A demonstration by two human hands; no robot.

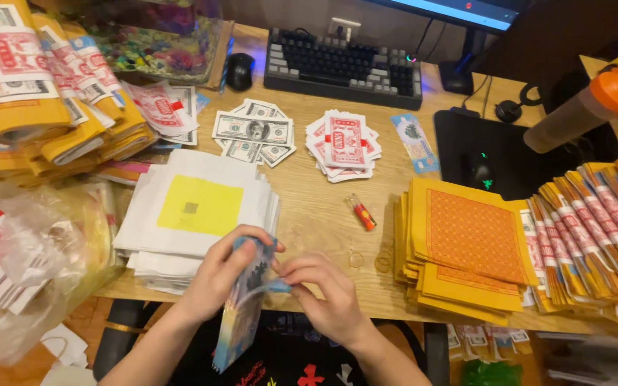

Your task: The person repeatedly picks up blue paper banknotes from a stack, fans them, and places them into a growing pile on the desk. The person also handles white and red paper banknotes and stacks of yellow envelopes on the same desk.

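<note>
Left to right: white-and-yellow paper stack (194, 207) on the surface (323, 214), left hand (219, 275) closed around a blue note bundle (244, 307) held at the near edge, right hand (330, 293) pinching one note's edge, orange sheets (466, 243) stacked, most notes apparently unseparated.

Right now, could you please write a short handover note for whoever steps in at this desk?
Left hand grips a stack of blue printed notes at the desk's near edge; right hand peels at its top sheets.
On the wooden desk: white sheets with a yellow square, grey banknote-style pile, red-and-white pile, orange-patterned yellow stack, a small red lighter.
Done: several piles laid out.
Left: blue stack not yet set down.
</note>
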